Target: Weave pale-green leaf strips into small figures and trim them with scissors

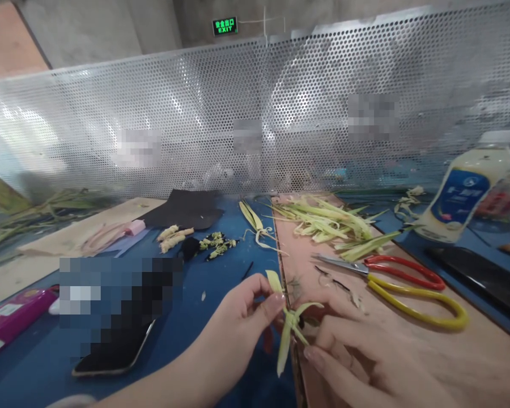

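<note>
Between my hands is a small knot of folded pale green leaf strips (289, 323), with loose ends sticking out on several sides. My left hand (249, 314) pinches it from the left between thumb and fingers, with one strip end rising above the thumb. On the right, my right hand (352, 345) is closed, thumb and finger at the tip of a lower strip. Some of its fingers are hidden behind the piece. Just beyond my right hand lie scissors (376, 272) with one red and one yellow handle, blades pointing left.
Loose leaf strips (331, 224) are heaped on a pinkish board (408, 351). A tilted bottle (461, 190) and a black case (480, 277) stand right. Left are a phone (119, 345), a purple packet (17, 317) and small woven pieces (216, 243). A perforated metal screen (195, 124) closes the back.
</note>
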`<state>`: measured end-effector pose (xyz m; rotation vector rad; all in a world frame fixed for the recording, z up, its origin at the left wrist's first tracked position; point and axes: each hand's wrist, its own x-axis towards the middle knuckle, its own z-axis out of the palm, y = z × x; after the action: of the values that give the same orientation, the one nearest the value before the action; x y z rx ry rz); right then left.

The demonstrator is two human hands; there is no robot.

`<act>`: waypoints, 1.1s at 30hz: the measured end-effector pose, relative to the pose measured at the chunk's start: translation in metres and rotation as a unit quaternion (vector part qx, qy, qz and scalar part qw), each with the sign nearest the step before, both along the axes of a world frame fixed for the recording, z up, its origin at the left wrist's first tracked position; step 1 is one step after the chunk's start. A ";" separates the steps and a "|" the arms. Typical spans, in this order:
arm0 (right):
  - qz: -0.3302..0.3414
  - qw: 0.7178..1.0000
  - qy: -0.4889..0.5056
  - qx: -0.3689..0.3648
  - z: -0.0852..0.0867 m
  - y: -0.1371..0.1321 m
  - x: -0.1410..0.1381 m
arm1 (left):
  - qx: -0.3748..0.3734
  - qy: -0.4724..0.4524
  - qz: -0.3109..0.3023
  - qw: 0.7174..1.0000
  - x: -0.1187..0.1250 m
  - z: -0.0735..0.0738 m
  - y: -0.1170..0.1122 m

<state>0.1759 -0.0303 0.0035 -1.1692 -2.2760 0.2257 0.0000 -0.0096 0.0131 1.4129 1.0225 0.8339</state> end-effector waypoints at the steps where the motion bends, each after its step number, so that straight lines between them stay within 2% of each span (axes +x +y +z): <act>1: 0.005 1.000 -0.006 -0.004 0.000 0.000 0.000 | 0.000 0.001 0.003 1.000 0.000 0.000 0.000; 5: 0.012 1.000 0.003 0.019 -0.004 0.000 0.002 | -0.013 0.004 0.010 1.000 0.000 0.001 0.002; 9: 0.004 0.999 0.043 0.027 -0.009 0.000 0.003 | -0.033 -0.011 -0.009 0.999 -0.001 0.001 0.006; 15: 0.045 0.986 0.135 -0.087 -0.011 0.005 0.003 | -0.040 -0.052 -0.070 0.995 -0.004 -0.009 0.008; 17: 0.039 0.979 0.168 -0.109 -0.010 0.007 0.002 | -0.040 -0.052 -0.075 0.995 -0.005 -0.009 0.008; 25: -0.017 0.944 0.310 -0.115 -0.010 0.016 -0.001 | -0.051 -0.042 -0.068 0.995 -0.002 0.000 0.004; 29: -0.022 0.927 0.337 -0.163 -0.014 0.014 0.000 | -0.049 -0.037 -0.070 0.996 -0.002 -0.003 0.003; 33: -0.005 0.922 0.330 -0.203 -0.012 0.012 0.000 | -0.053 -0.028 -0.068 0.996 -0.002 -0.004 0.003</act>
<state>0.1755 -0.0180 -0.0083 -1.0776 -1.6583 0.9691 -0.0017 -0.0065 0.0095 1.3459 0.9043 0.7064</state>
